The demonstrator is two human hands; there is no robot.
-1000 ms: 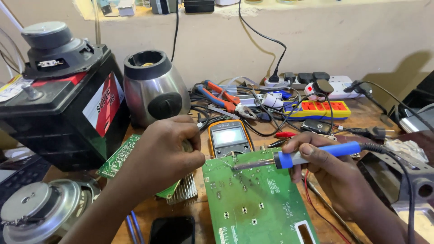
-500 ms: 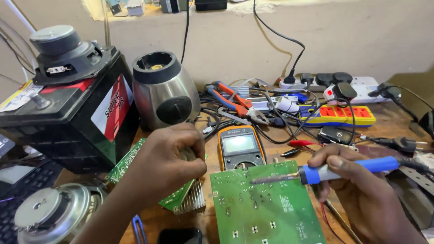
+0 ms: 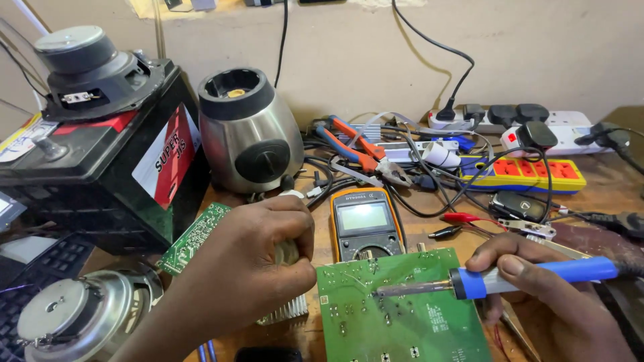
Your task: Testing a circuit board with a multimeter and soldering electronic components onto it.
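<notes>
A green circuit board (image 3: pixel 396 315) lies flat at the front of the wooden bench. My right hand (image 3: pixel 543 305) grips a blue-handled soldering iron (image 3: pixel 530 276), its metal tip resting on the board's solder side. My left hand (image 3: pixel 251 265) is closed at the board's left edge, over a finned metal heat sink (image 3: pixel 288 310); something pale shows between its fingers, too hidden to name. A yellow-cased multimeter (image 3: pixel 362 221) lies just behind the board.
A black battery (image 3: pixel 100 174) with a loudspeaker on top stands left. A steel blender base (image 3: pixel 248 134), orange pliers (image 3: pixel 355 151), a smaller green board (image 3: pixel 194 236), tangled leads, a yellow-red power strip (image 3: pixel 530 175), a white one (image 3: pixel 530 127) and a second speaker (image 3: pixel 74 315) crowd the bench.
The view has tilted up and closer. The iron's tip stays on the board, shifting slightly toward its middle. My left hand holds its place at the board's left edge.
</notes>
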